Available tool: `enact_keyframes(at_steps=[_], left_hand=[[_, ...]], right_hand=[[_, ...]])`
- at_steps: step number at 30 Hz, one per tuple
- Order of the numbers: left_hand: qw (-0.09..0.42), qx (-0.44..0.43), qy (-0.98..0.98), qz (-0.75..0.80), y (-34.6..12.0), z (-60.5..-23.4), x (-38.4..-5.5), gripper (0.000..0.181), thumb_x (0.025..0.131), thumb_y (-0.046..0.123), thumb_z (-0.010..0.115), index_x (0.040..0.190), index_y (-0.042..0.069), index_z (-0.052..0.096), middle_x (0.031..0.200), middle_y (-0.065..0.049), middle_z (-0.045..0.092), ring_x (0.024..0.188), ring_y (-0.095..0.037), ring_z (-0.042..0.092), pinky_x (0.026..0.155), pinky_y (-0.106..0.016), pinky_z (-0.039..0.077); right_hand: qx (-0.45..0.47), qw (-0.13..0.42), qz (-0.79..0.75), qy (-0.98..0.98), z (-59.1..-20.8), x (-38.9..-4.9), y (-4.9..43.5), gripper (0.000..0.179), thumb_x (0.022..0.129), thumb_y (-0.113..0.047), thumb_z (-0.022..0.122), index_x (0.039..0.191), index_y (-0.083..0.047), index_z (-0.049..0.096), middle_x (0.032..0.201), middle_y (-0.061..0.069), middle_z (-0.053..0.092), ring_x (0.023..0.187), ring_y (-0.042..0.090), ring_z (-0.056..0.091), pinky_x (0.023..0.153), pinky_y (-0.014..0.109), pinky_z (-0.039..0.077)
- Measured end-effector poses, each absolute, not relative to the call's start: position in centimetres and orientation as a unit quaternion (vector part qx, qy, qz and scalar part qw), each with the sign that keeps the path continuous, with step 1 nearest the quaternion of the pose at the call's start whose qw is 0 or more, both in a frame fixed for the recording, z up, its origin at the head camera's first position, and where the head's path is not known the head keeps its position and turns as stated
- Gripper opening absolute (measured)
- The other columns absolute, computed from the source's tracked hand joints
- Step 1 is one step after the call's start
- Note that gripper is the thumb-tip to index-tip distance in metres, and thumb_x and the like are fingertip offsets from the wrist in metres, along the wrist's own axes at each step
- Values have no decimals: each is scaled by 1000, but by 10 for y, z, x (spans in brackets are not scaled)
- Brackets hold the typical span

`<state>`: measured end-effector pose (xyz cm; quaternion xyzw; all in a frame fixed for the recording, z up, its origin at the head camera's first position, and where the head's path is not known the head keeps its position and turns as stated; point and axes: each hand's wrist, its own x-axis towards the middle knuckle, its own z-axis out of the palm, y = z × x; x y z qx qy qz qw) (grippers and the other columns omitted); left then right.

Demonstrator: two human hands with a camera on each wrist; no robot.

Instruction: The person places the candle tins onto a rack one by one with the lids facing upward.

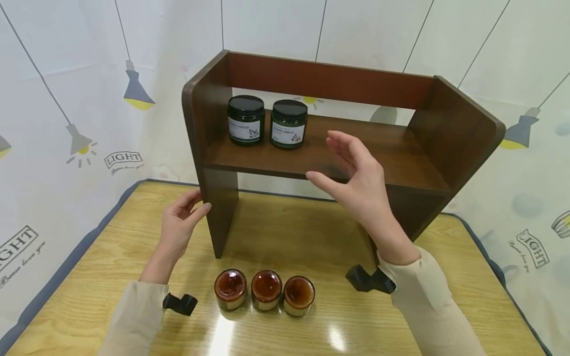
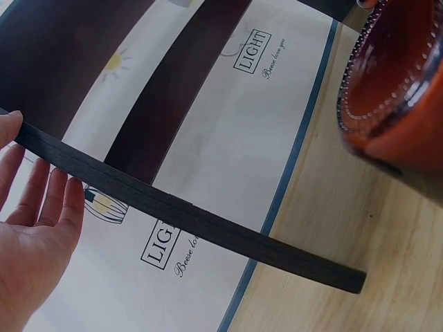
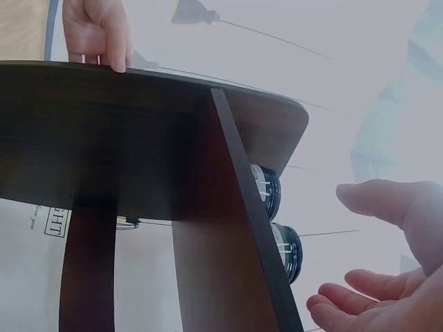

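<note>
A dark brown wooden shelf [image 1: 276, 165] stands on the table. My left hand [image 1: 178, 222] holds the edge of its left side panel, thumb on one face and fingers on the other, as the left wrist view also shows. Two dark green candle jars with black lids, a left one [image 1: 246, 121] and a right one [image 1: 288, 124], sit side by side on the upper board. Just right of them, my right hand [image 1: 360, 183] hovers before the board's front edge, fingers and thumb spread apart with nothing between them.
Three amber glass jars stand in a row on the table before the shelf: left [image 1: 230, 289], middle [image 1: 266, 290] and right [image 1: 298, 295]. The shelf's right side panel [image 1: 463, 133] rises beyond my right hand. A printed cloth [image 1: 156, 99] hangs behind the table.
</note>
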<state>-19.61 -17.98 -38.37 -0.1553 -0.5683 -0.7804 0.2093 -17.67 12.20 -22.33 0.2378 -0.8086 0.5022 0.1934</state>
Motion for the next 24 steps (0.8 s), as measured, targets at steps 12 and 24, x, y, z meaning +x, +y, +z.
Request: enact_keyframes(at_steps=[12,24], left_hand=[[209,-165,-569,-778,-180,-384,-196,44,83,-21,54,107,12,70,101,3,66,98,-12,59,78,-20,50],[211,-160,-565,-782,-180,-385,-197,44,82,-21,54,107,12,70,101,3,67,97,-11,59,78,-20,50]], right_hand=[[266,187,515,-793,-244,-154,132,63,71,8,76,127,4,49,128,15,52,120,18,50,100,24,39],[305,169,527,-775,-262,-132,139,63,67,14,76,124,6,50,125,11,54,117,20,51,99,28,41]])
